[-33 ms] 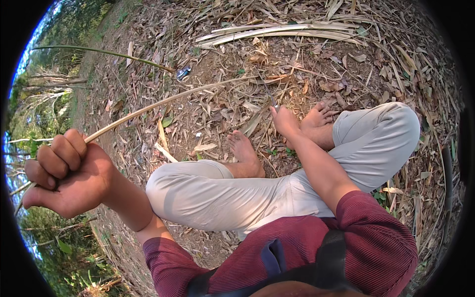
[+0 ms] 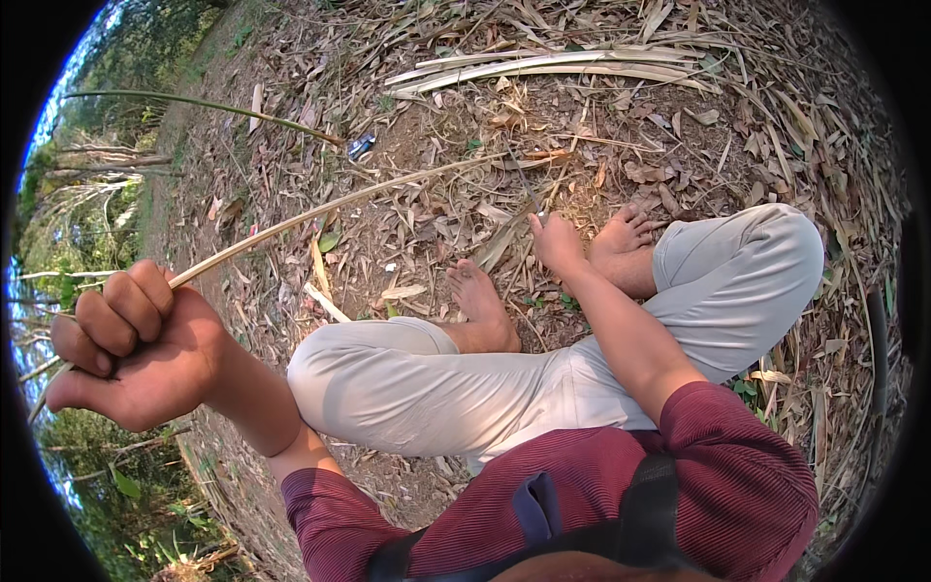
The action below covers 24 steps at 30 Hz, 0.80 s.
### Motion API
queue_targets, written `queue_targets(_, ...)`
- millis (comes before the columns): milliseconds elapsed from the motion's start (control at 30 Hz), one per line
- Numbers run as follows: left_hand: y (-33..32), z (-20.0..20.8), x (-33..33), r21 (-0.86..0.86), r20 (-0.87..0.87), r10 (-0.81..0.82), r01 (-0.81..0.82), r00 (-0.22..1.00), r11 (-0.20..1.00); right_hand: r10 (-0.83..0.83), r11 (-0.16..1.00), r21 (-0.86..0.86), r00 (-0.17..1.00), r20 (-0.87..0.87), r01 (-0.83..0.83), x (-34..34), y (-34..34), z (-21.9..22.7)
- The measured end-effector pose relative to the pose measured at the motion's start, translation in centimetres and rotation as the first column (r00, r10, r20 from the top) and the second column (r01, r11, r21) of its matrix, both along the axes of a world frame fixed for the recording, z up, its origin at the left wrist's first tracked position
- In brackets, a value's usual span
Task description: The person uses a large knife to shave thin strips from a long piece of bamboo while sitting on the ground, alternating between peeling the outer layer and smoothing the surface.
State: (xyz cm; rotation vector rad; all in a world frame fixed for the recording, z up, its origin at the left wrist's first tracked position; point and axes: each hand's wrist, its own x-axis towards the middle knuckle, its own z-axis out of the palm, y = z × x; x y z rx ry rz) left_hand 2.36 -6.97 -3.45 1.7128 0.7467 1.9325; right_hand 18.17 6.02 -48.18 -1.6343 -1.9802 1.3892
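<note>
A slender, pale, woody strip (image 2: 339, 201) arcs out in front of me | my left hand (image 2: 145, 349) clamps it, curled tight | my right hand (image 2: 560, 244), well apart, grips a slim, dark-bladed tool (image 2: 525, 177) near the strip's far end; contact I cannot tell | beyond lie flat, pale split lengths (image 2: 553, 63) on dry, papery leaf litter (image 2: 805, 145)

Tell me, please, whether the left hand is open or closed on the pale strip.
Closed: the left hand is curled into a fist, with the pale strip running out of it.
</note>
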Motion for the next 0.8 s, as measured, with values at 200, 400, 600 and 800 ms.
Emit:
queue_targets(200, 0.3, -0.3, -0.6, 0.016, 0.026, 0.109, -0.109, 0.994, 0.994, -0.032, 0.999, -0.021, 0.99, -0.14, 0.03, -0.7, -2.2, 1.1)
queue_targets(400, 1.4, -0.3, -1.0, 0.032, -0.007, 0.133, -0.133, 0.991, 0.991, -0.033, 0.996, -0.08, 0.999, -0.028, 0.031, 0.1, -0.5, -3.1)
queue_targets(600, 1.2, -0.2, 0.3, 0.08, -0.017, 0.211, -0.209, 0.977, 0.975, 0.073, 0.993, -0.094, 0.997, 0.003, -0.073, -0.4, -1.8, -4.0)
queue_targets(800, 1.0, -0.2, 0.3, 0.09, -0.029, 0.269, -0.266, 0.963, 0.96, 0.079, 0.986, -0.148, 0.997, -0.015, -0.08, -0.3, -1.6, -4.0)
